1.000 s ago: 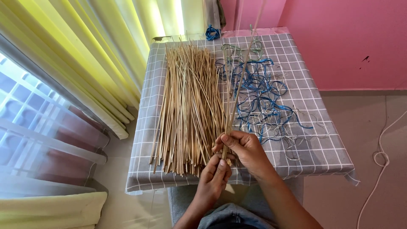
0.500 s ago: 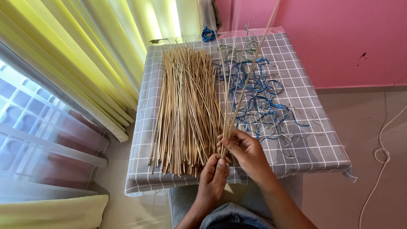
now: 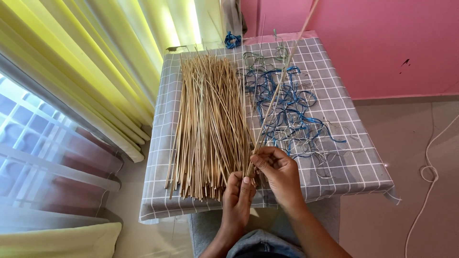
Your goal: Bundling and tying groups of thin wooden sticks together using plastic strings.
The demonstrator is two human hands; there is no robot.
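Pinching one long pale straw stick [image 3: 279,86] at its base, right hand [image 3: 279,174] closed on it, raised off the grey checked tablecloth [image 3: 334,162].
Left hand [image 3: 237,193] steadies the foot (grip unclear), beside the straw pile [image 3: 208,119].

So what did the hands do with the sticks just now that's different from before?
The right hand has tipped the few thin sticks it pinches upward, so their far ends now rise off the table towards the pink wall. The left hand stays by their near ends. The big stick pile, the blue string tangle and the checked cloth lie as before.
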